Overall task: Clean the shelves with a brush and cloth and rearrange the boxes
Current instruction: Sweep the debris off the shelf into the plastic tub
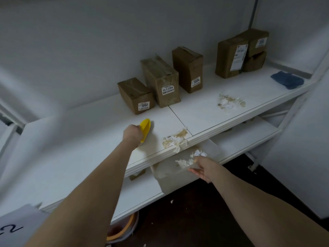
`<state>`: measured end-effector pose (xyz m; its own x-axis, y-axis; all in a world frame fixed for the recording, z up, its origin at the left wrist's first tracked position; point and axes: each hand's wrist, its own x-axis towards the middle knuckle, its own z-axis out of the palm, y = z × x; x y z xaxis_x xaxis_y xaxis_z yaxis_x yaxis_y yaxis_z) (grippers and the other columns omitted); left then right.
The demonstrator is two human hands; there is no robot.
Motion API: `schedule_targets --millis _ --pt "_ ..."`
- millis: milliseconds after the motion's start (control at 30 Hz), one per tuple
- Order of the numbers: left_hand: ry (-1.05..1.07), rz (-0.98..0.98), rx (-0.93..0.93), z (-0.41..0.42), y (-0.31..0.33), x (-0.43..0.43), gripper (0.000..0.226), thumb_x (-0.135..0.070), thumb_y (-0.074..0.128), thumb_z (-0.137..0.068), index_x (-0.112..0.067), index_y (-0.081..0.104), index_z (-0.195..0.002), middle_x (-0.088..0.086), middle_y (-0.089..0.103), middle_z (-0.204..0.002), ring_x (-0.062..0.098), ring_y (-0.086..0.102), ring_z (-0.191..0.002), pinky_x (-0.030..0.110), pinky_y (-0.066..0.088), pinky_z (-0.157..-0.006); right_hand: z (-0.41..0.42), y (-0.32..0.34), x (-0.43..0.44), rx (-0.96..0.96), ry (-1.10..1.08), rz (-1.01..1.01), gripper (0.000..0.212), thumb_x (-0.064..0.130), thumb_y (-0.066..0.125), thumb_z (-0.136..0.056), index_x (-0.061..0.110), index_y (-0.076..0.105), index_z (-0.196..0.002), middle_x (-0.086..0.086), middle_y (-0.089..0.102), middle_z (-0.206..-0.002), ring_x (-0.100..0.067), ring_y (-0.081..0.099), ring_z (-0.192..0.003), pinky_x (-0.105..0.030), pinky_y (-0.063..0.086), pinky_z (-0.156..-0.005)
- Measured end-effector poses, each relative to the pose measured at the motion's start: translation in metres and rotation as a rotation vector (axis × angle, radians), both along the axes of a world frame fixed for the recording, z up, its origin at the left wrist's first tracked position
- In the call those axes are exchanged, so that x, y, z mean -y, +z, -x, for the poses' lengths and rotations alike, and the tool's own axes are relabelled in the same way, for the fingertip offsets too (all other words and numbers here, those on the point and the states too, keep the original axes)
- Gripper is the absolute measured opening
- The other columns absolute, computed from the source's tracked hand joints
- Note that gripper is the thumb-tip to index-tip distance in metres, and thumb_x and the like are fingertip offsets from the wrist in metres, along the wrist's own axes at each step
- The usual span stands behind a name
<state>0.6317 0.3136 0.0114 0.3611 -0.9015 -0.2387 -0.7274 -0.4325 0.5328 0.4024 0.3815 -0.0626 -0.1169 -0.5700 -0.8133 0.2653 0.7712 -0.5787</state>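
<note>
Sweeping is the step in hand. The left hand has its fingers curled round the yellow brush, which sits on the shelf in front of the leftmost box. Just to the right, a heap of paper scraps lies at the front edge, some hanging over. Below that edge the right hand pinches the rim of a clear tub, thumb on top, fingers beneath; scraps lie inside. Next, I judge, the brush must push the heap over the edge into the tub. Count: one brush, one tub, two heaps, the second heap further right, six boxes as far as I can tell, one blue cloth at the right end
</note>
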Motion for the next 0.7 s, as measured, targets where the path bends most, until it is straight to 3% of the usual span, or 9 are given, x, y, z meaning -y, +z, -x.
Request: schedule_targets --millis 67,133,233,333,400,467,533,633,700 --pt "-0.06 -0.011 -0.042 0.023 -0.001 -0.005 0.039 -0.02 0.032 -0.101 0.007 0.06 -0.106 0.028 0.065 -0.106 0.041 0.065 -0.095 0.037 0.053 -0.078 -0.003 0.001 -0.002 0.012 0.014 -0.015 0.037 0.003 0.051 -0.096 0.002 0.046 -0.132 -0.015 0.053 -0.089 -0.031 0.07 -0.094 -0.021 0.042 -0.027" --pt "-0.109 -0.022 -0.056 0.04 0.0 -0.011 0.042 -0.024 0.03 -0.102 0.004 0.061 -0.102 0.027 0.066 -0.102 0.041 0.067 -0.089 0.034 0.052 -0.068 -0.007 0.004 -0.003 0.017 0.031 -0.019 0.036 0.004 0.051 -0.096 0.003 0.046 -0.131 -0.013 0.049 -0.08 -0.028 0.073 -0.068 -0.022 0.044 -0.028" --pt "-0.148 -0.001 -0.077 0.046 -0.002 -0.01 0.041 -0.026 0.032 -0.102 0.003 0.061 -0.105 0.026 0.064 -0.108 0.04 0.064 -0.096 0.035 0.051 -0.075 -0.008 0.005 -0.004 0.012 0.018 -0.013 0.04 0.004 0.05 -0.095 0.005 0.044 -0.135 -0.013 0.051 -0.092 -0.03 0.072 -0.084 -0.021 0.044 -0.028" --pt "-0.033 0.057 -0.079 0.027 0.0 -0.006 0.046 -0.03 0.031 -0.102 0.003 0.062 -0.11 0.025 0.063 -0.114 0.037 0.061 -0.103 0.035 0.047 -0.081 -0.006 0.006 -0.003 0.008 0.007 0.0 0.042 0.002 0.049 -0.095 0.006 0.043 -0.137 -0.016 0.052 -0.125 -0.029 0.073 -0.07 -0.02 0.042 -0.027" --pt "0.035 0.048 -0.053 0.019 -0.002 -0.004 0.046 -0.03 0.031 -0.102 0.004 0.061 -0.112 0.025 0.062 -0.115 0.038 0.06 -0.105 0.036 0.047 -0.085 -0.004 0.006 -0.003 0.009 0.0 -0.005 0.043 0.003 0.048 -0.096 0.006 0.041 -0.138 -0.017 0.049 -0.135 -0.032 0.069 -0.097 -0.02 0.041 -0.026" --pt "0.009 0.029 -0.048 0.023 -0.002 0.0 0.046 -0.03 0.031 -0.102 0.004 0.06 -0.109 0.025 0.064 -0.111 0.039 0.063 -0.1 0.036 0.049 -0.078 -0.004 0.005 -0.004 0.005 -0.004 -0.014 0.042 0.003 0.048 -0.096 0.005 0.042 -0.137 -0.018 0.049 -0.135 -0.032 0.065 -0.106 -0.02 0.042 -0.027" --pt "-0.042 -0.009 -0.054 0.038 0.0 -0.002 0.044 -0.029 0.031 -0.102 0.004 0.059 -0.107 0.025 0.065 -0.106 0.04 0.065 -0.095 0.036 0.051 -0.071 -0.004 0.004 -0.004 0.001 -0.007 -0.009 0.041 0.003 0.049 -0.095 0.004 0.043 -0.136 -0.016 0.048 -0.135 -0.032 0.066 -0.101 -0.02 0.042 -0.028" --pt "-0.122 -0.034 -0.077 0.06 0.0 -0.007 0.041 -0.023 0.029 -0.102 0.006 0.058 -0.107 0.027 0.065 -0.107 0.042 0.065 -0.094 0.038 0.053 -0.075 -0.001 0.005 -0.005 0.005 -0.018 -0.002 0.041 0.002 0.049 -0.095 0.004 0.043 -0.136 -0.016 0.05 -0.131 -0.031 0.07 -0.093 -0.02 0.041 -0.027" --pt "-0.16 -0.046 -0.095 0.069 -0.001 -0.01 0.039 -0.022 0.03 -0.102 0.005 0.058 -0.104 0.025 0.065 -0.104 0.042 0.065 -0.092 0.036 0.052 -0.073 0.0 0.005 -0.005 0.003 -0.022 -0.005 0.04 0.002 0.049 -0.095 0.004 0.043 -0.135 -0.017 0.053 -0.12 -0.027 0.072 -0.065 -0.019 0.04 -0.026"
